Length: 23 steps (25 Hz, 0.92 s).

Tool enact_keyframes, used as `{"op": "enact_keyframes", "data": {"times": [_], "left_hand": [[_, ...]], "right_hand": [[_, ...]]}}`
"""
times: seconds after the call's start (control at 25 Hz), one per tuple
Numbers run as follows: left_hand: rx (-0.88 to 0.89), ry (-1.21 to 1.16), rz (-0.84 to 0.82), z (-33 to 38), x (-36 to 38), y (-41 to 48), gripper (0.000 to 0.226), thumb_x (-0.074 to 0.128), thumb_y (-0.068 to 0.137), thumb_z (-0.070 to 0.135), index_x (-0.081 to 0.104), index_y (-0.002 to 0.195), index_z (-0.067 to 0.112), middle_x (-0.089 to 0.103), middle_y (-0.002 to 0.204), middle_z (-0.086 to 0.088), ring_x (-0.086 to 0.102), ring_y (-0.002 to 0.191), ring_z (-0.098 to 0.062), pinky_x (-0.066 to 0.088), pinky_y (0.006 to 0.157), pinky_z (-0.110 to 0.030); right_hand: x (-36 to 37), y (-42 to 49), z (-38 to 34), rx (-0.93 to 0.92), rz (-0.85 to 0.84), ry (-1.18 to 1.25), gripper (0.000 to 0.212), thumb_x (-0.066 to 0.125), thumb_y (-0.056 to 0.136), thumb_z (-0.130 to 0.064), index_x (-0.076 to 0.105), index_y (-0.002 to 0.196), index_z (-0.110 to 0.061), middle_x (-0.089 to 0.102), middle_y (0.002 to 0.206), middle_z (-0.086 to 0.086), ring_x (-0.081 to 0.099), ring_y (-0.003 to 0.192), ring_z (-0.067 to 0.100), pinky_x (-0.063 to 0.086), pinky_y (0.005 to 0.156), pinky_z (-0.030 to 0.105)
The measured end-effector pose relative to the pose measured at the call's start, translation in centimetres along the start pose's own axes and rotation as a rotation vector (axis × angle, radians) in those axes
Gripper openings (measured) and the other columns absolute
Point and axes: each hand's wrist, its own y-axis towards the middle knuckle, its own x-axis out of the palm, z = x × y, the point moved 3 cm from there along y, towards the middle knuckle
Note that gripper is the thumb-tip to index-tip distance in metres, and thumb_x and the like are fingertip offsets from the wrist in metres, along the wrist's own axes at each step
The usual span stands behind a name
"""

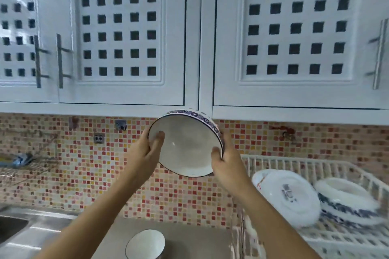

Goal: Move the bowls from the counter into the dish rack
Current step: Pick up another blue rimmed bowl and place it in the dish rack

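Note:
I hold a large white bowl [186, 145] with a blue patterned rim up in front of the tiled wall, tilted so its inside faces me. My left hand [143, 151] grips its left edge and my right hand [226, 156] grips its right edge. A smaller white bowl [145, 244] stands on the counter below, between my forearms. The white dish rack [357, 174] sits at the right and holds a white plate [288, 193] on edge and a blue-patterned bowl [347, 200] turned on its side.
White cabinet doors [126, 33] with square cut-outs and metal handles hang overhead. A steel sink [12, 225] lies at the lower left. A wire shelf [23, 162] with a blurred object juts from the mosaic wall on the left.

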Motion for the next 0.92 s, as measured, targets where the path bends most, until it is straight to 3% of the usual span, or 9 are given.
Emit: {"op": "enact_keyframes", "data": {"times": [0.12, 0.24, 0.36, 0.44, 0.52, 0.72, 0.76, 0.84, 0.92], "left_hand": [[0.02, -0.159, -0.246, 3.6, 2.7, 1.9, 0.056, 0.033, 0.076, 0.078, 0.048, 0.118, 0.044, 0.065, 0.104, 0.007, 0.064, 0.097, -0.023, 0.057, 0.083, -0.046], [-0.059, -0.321, -0.504, 7.0, 7.6, 3.1, 0.084, 0.02, 0.05, 0.099, 0.054, 0.109, 0.05, 0.064, 0.116, 0.0, 0.06, 0.111, -0.02, 0.046, 0.1, -0.046], [-0.132, -0.382, -0.66, 10.6, 12.2, 3.3, 0.079, 0.016, 0.049, 0.098, 0.056, 0.104, 0.058, 0.062, 0.122, -0.005, 0.057, 0.116, -0.021, 0.037, 0.109, -0.048], [-0.107, -0.307, -0.776, 12.3, 15.5, 3.3, 0.107, 0.019, 0.046, 0.1, 0.044, 0.133, 0.042, 0.046, 0.144, -0.008, 0.044, 0.132, -0.022, 0.028, 0.116, -0.047], [-0.085, -0.209, -0.851, 13.9, 18.8, 2.8, 0.117, 0.02, 0.05, 0.098, 0.026, 0.146, 0.033, 0.03, 0.155, -0.004, 0.033, 0.14, -0.022, 0.024, 0.117, -0.048], [0.003, -0.259, -0.909, 16.3, 26.2, 1.7, 0.09, 0.051, 0.067, 0.075, 0.013, 0.144, 0.046, 0.029, 0.154, -0.004, 0.043, 0.127, -0.019, 0.038, 0.106, -0.04], [0.025, -0.282, -0.92, 16.5, 27.2, 1.6, 0.09, 0.054, 0.067, 0.07, 0.014, 0.144, 0.045, 0.034, 0.151, -0.003, 0.045, 0.126, -0.019, 0.04, 0.105, -0.04], [0.057, -0.28, -0.914, 16.6, 29.0, 1.4, 0.087, 0.056, 0.063, 0.066, 0.023, 0.14, 0.045, 0.039, 0.146, 0.0, 0.046, 0.125, -0.018, 0.042, 0.104, -0.042], [0.067, -0.266, -0.927, 16.2, 30.9, 1.1, 0.077, 0.063, 0.059, 0.066, 0.031, 0.128, 0.053, 0.043, 0.139, 0.005, 0.05, 0.12, -0.013, 0.046, 0.101, -0.039]], "right_hand": [[-5.7, 0.7, -0.1, -0.04, 0.059, -0.058, 0.049, 0.036, 0.097, -0.003, 0.031, 0.138, -0.03, 0.047, 0.099, -0.028, 0.051, 0.085, -0.013, 0.04, 0.067, 0.0], [-12.2, 0.6, 0.2, -0.111, 0.136, -0.184, 0.05, 0.039, 0.095, -0.002, 0.032, 0.139, -0.026, 0.053, 0.106, -0.02, 0.053, 0.094, -0.007, 0.037, 0.075, -0.002], [-17.7, 0.4, 1.5, -0.121, 0.183, -0.262, 0.051, 0.039, 0.094, 0.0, 0.034, 0.139, -0.025, 0.056, 0.114, -0.015, 0.055, 0.101, -0.003, 0.038, 0.082, 0.0], [-21.3, -0.1, 2.9, -0.112, 0.198, -0.333, 0.054, 0.041, 0.093, 0.002, 0.033, 0.139, -0.025, 0.055, 0.122, -0.009, 0.054, 0.109, 0.005, 0.038, 0.088, 0.003], [-24.4, -1.0, 4.4, -0.108, 0.181, -0.459, 0.061, 0.046, 0.09, 0.004, 0.031, 0.141, -0.027, 0.052, 0.132, -0.003, 0.05, 0.117, 0.011, 0.037, 0.096, 0.014], [-31.2, -2.2, 8.1, -0.102, 0.109, -0.628, 0.081, 0.058, 0.082, 0.007, 0.024, 0.14, -0.039, 0.043, 0.143, 0.007, 0.046, 0.123, 0.017, 0.037, 0.107, 0.038], [-32.3, -2.3, 8.6, -0.084, 0.049, -0.634, 0.083, 0.062, 0.082, 0.0, 0.02, 0.139, -0.044, 0.038, 0.146, 0.006, 0.043, 0.127, 0.018, 0.035, 0.11, 0.042], [-33.7, -2.9, 9.6, 0.043, -0.148, -0.635, 0.087, 0.069, 0.077, -0.04, 0.007, 0.137, -0.05, 0.023, 0.149, -0.008, 0.03, 0.13, 0.011, 0.024, 0.112, 0.035], [-34.7, -3.6, 10.9, 0.115, -0.275, -0.607, 0.106, 0.056, 0.053, -0.078, -0.001, 0.138, -0.05, 0.012, 0.143, -0.019, 0.021, 0.129, 0.006, 0.018, 0.108, 0.029]]}}
